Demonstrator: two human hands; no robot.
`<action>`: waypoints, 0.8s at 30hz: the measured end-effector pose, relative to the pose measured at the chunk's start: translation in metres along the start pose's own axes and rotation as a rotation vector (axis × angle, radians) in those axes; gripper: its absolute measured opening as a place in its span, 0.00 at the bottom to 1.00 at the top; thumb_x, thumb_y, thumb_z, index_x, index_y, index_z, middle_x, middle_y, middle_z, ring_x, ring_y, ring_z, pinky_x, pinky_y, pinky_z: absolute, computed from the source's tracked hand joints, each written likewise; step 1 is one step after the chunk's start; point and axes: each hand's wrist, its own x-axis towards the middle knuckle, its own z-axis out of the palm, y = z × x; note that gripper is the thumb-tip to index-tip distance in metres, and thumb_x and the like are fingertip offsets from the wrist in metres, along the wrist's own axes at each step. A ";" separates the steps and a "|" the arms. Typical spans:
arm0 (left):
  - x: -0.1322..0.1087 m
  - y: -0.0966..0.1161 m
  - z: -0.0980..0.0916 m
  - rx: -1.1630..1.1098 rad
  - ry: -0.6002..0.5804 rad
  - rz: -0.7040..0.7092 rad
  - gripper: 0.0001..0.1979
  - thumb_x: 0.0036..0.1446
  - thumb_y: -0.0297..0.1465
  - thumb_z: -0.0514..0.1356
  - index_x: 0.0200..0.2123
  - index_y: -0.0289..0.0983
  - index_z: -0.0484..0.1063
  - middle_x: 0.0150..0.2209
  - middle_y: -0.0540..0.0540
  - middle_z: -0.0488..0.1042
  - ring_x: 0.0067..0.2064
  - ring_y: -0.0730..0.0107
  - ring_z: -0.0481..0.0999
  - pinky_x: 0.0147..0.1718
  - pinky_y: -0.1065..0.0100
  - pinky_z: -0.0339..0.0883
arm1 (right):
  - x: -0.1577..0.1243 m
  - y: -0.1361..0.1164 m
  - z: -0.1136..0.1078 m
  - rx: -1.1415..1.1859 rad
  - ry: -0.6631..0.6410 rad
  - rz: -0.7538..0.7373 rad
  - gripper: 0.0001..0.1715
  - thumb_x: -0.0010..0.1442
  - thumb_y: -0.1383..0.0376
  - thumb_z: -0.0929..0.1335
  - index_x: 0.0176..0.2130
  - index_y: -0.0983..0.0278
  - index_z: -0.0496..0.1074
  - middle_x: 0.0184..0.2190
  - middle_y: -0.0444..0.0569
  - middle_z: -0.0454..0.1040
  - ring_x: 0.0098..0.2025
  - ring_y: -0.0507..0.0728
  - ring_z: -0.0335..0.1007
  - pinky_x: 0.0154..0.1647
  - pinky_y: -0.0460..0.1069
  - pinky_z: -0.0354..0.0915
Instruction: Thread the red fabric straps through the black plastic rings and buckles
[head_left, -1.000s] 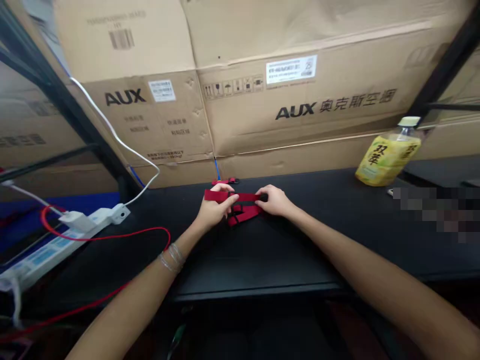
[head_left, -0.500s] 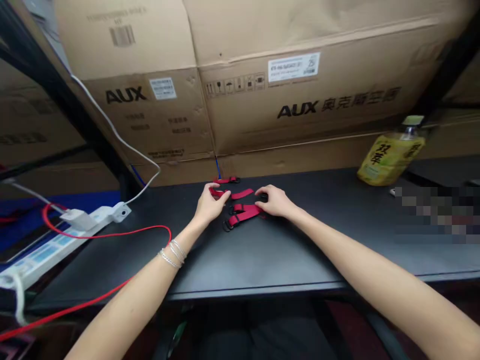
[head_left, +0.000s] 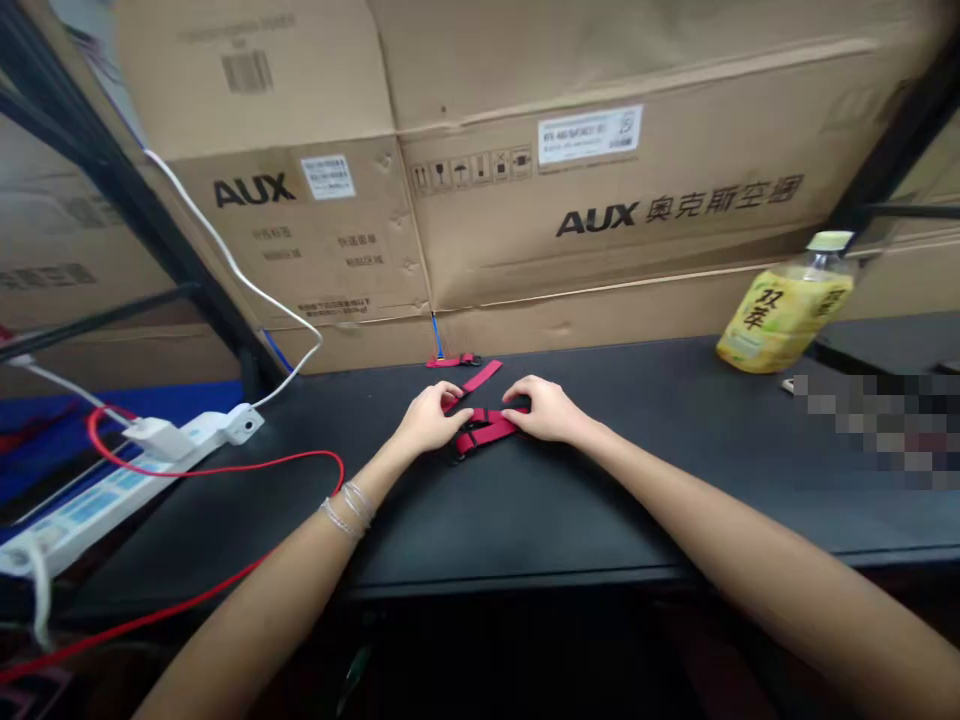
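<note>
A red strap with black buckles [head_left: 491, 431] lies folded on the black tabletop between my hands. My right hand [head_left: 549, 408] has its thumb and fingers closed on the right end of this strap. My left hand [head_left: 431, 418] is curled at the left, its thumb by the strap's buckle. From its fingers a second red strap [head_left: 482, 376] runs up and to the right, with a loose tail; the rest of it is hidden by the hand. Farther back, a third red strap [head_left: 448, 362] with a black buckle lies near the cardboard.
Large cardboard boxes [head_left: 600, 230] stand along the back. At the left are a white power strip [head_left: 187, 440], a red cable [head_left: 247, 466] and a white cable [head_left: 225, 250]. A yellow-labelled bottle [head_left: 780, 310] stands at the right. The black table [head_left: 585, 520] ends in a front edge.
My left hand has come closer to me with its strap, whose tail now slants upward. My right hand has shifted slightly left and closed on the folded strap's end.
</note>
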 end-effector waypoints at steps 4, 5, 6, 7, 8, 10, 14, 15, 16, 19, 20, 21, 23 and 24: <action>-0.003 0.002 -0.001 0.068 -0.071 0.059 0.16 0.50 0.42 0.63 0.39 0.39 0.74 0.43 0.41 0.75 0.45 0.56 0.75 0.48 0.58 0.66 | -0.004 -0.006 0.000 0.103 -0.020 -0.130 0.11 0.54 0.61 0.71 0.38 0.64 0.76 0.41 0.52 0.76 0.44 0.57 0.71 0.50 0.53 0.65; -0.004 0.003 -0.001 0.073 -0.077 0.067 0.15 0.50 0.42 0.63 0.39 0.39 0.75 0.43 0.41 0.75 0.45 0.56 0.75 0.47 0.59 0.66 | -0.006 -0.008 0.000 0.131 -0.041 -0.171 0.12 0.54 0.59 0.71 0.38 0.64 0.77 0.40 0.51 0.75 0.44 0.56 0.71 0.50 0.52 0.65; -0.004 0.003 -0.002 0.074 -0.085 0.073 0.15 0.50 0.41 0.63 0.38 0.39 0.75 0.42 0.42 0.75 0.45 0.57 0.75 0.47 0.59 0.67 | -0.007 -0.010 0.001 0.155 -0.068 -0.209 0.13 0.54 0.58 0.72 0.38 0.63 0.77 0.41 0.51 0.75 0.45 0.56 0.71 0.50 0.52 0.65; -0.005 0.005 -0.003 0.075 -0.093 0.081 0.14 0.50 0.41 0.63 0.38 0.40 0.75 0.42 0.42 0.76 0.45 0.57 0.75 0.46 0.59 0.67 | -0.008 -0.012 0.001 0.171 -0.095 -0.239 0.15 0.53 0.57 0.72 0.39 0.63 0.77 0.42 0.51 0.75 0.45 0.56 0.71 0.50 0.52 0.65; -0.005 0.006 -0.004 0.077 -0.098 0.091 0.13 0.50 0.40 0.63 0.38 0.40 0.75 0.42 0.42 0.76 0.45 0.56 0.75 0.46 0.59 0.66 | -0.009 -0.014 0.001 0.178 -0.122 -0.260 0.17 0.52 0.56 0.73 0.39 0.63 0.77 0.43 0.51 0.74 0.45 0.57 0.71 0.50 0.52 0.65; -0.006 0.008 -0.005 0.072 -0.095 0.097 0.12 0.51 0.39 0.62 0.38 0.40 0.75 0.42 0.43 0.77 0.45 0.56 0.75 0.46 0.59 0.66 | -0.011 -0.017 0.001 0.164 -0.159 -0.274 0.20 0.50 0.54 0.74 0.41 0.62 0.77 0.47 0.52 0.72 0.47 0.58 0.70 0.52 0.54 0.64; -0.007 0.013 -0.008 -0.001 -0.084 0.046 0.11 0.49 0.39 0.64 0.35 0.40 0.76 0.36 0.44 0.78 0.37 0.60 0.76 0.39 0.62 0.67 | -0.012 -0.019 0.000 0.085 -0.211 -0.262 0.19 0.51 0.55 0.74 0.42 0.60 0.78 0.53 0.54 0.68 0.53 0.62 0.67 0.56 0.58 0.61; -0.007 0.014 -0.008 -0.020 -0.085 0.034 0.11 0.48 0.39 0.64 0.34 0.40 0.76 0.34 0.44 0.78 0.35 0.61 0.76 0.36 0.63 0.67 | -0.012 -0.019 -0.001 0.072 -0.221 -0.258 0.17 0.53 0.56 0.73 0.42 0.59 0.78 0.53 0.54 0.67 0.54 0.63 0.66 0.57 0.59 0.60; -0.007 0.014 -0.008 -0.030 -0.086 0.026 0.11 0.48 0.39 0.64 0.33 0.40 0.76 0.32 0.45 0.78 0.32 0.63 0.75 0.34 0.65 0.66 | -0.012 -0.019 -0.001 0.061 -0.233 -0.255 0.15 0.54 0.57 0.72 0.42 0.59 0.78 0.53 0.55 0.67 0.55 0.63 0.66 0.57 0.59 0.59; -0.007 0.015 -0.008 -0.043 -0.092 0.018 0.10 0.48 0.39 0.64 0.32 0.40 0.76 0.30 0.47 0.78 0.28 0.67 0.74 0.30 0.68 0.64 | -0.012 -0.019 -0.002 0.059 -0.255 -0.250 0.12 0.57 0.60 0.70 0.41 0.60 0.78 0.53 0.55 0.67 0.53 0.62 0.67 0.57 0.59 0.60; -0.006 0.014 -0.008 -0.041 -0.099 0.014 0.10 0.48 0.39 0.64 0.31 0.40 0.76 0.30 0.47 0.78 0.28 0.67 0.73 0.29 0.69 0.63 | -0.012 -0.019 -0.002 0.064 -0.265 -0.252 0.11 0.57 0.61 0.70 0.41 0.60 0.78 0.52 0.55 0.68 0.52 0.61 0.68 0.56 0.58 0.61; -0.006 0.014 -0.008 -0.032 -0.110 0.012 0.10 0.48 0.39 0.64 0.31 0.40 0.76 0.29 0.47 0.78 0.28 0.68 0.73 0.28 0.70 0.63 | -0.012 -0.019 -0.002 0.068 -0.271 -0.252 0.11 0.57 0.62 0.70 0.41 0.61 0.78 0.52 0.54 0.68 0.51 0.61 0.68 0.56 0.58 0.61; -0.006 0.014 -0.009 0.006 -0.127 0.012 0.11 0.49 0.40 0.63 0.32 0.40 0.76 0.31 0.46 0.78 0.29 0.67 0.74 0.29 0.70 0.63 | -0.012 -0.019 -0.002 0.074 -0.272 -0.254 0.11 0.57 0.62 0.70 0.42 0.61 0.77 0.52 0.55 0.68 0.51 0.61 0.68 0.56 0.57 0.61; -0.006 0.013 -0.009 0.034 -0.138 0.015 0.12 0.49 0.41 0.63 0.33 0.39 0.76 0.31 0.46 0.78 0.30 0.67 0.74 0.29 0.70 0.63 | -0.013 -0.019 -0.001 0.073 -0.274 -0.261 0.13 0.57 0.62 0.70 0.42 0.61 0.77 0.52 0.55 0.68 0.51 0.61 0.68 0.56 0.57 0.61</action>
